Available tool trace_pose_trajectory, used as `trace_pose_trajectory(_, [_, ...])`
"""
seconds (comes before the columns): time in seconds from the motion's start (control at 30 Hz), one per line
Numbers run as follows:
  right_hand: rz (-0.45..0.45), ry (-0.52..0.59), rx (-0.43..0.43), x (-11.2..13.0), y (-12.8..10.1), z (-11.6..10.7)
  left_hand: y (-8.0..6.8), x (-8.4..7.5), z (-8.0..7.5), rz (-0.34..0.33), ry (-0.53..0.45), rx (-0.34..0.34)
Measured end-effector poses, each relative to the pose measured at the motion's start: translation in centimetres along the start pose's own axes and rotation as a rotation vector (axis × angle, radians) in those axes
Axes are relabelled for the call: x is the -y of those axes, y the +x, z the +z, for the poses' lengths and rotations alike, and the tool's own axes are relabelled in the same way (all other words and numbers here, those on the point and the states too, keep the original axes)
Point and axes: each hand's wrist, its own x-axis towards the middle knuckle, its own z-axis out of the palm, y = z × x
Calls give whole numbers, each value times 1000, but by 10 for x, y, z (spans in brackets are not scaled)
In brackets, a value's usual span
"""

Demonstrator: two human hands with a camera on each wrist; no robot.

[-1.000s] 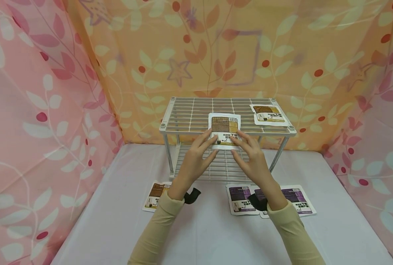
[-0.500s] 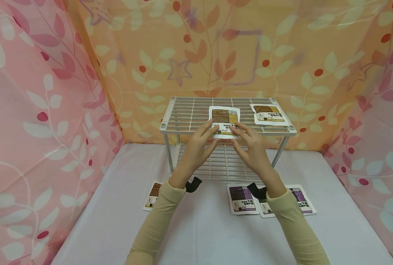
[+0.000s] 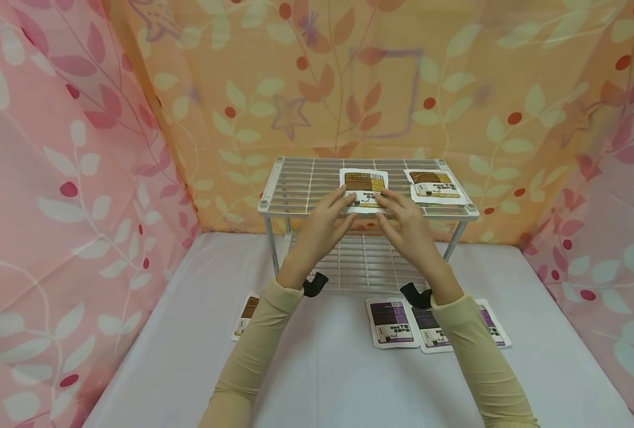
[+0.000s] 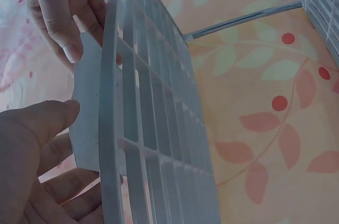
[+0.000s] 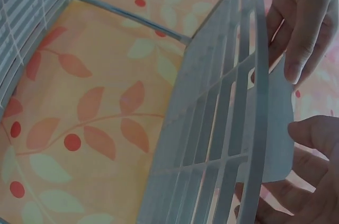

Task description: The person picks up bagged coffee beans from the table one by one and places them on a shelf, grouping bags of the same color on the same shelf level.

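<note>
I have both hands up at the front edge of the white wire rack [image 3: 300,190], on its top shelf. My left hand [image 3: 324,229] and right hand [image 3: 404,229] meet on one brown sachet [image 3: 365,189], which lies flat on the top shelf with its near edge hanging just over the front rail. On the left hand the fingers [image 3: 343,199] lie on the sachet's near left corner; from the left wrist view the thumb sits under the overhanging edge, so the fingers are pinched on the sachet. The right hand does the same at the near right corner, thumb below and fingers on top, clamped on the sachet as well. Just to its right, near but apart, a second brown sachet [image 3: 435,185] lies on the same shelf. Down on the table [image 3: 322,368], two purple sachets [image 3: 394,321] lie side by side under my right sleeve, and another brown one [image 3: 246,315] is half hidden by my left sleeve
</note>
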Motion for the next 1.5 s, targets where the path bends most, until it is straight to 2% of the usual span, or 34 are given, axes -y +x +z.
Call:
trace_pose_trajectory(0.3, [96, 35, 133, -2, 11, -5, 10, 3, 1, -46, 32, 71])
trace_pose_trajectory(0.5, [131, 13, 162, -5, 20, -4, 18, 5, 0, -78, 14, 128])
trace_pose_trajectory(0.73, [181, -31, 222, -5, 28, -5, 28, 4, -3, -151, 26, 234])
trace_pose_trajectory(0.97, [221, -45, 259, -7, 34, -4, 35, 6, -3, -189, 27, 308])
trace_pose_trajectory(1.5, [240, -65, 312, -8, 40, -6, 40, 9, -2, -218, 66, 324])
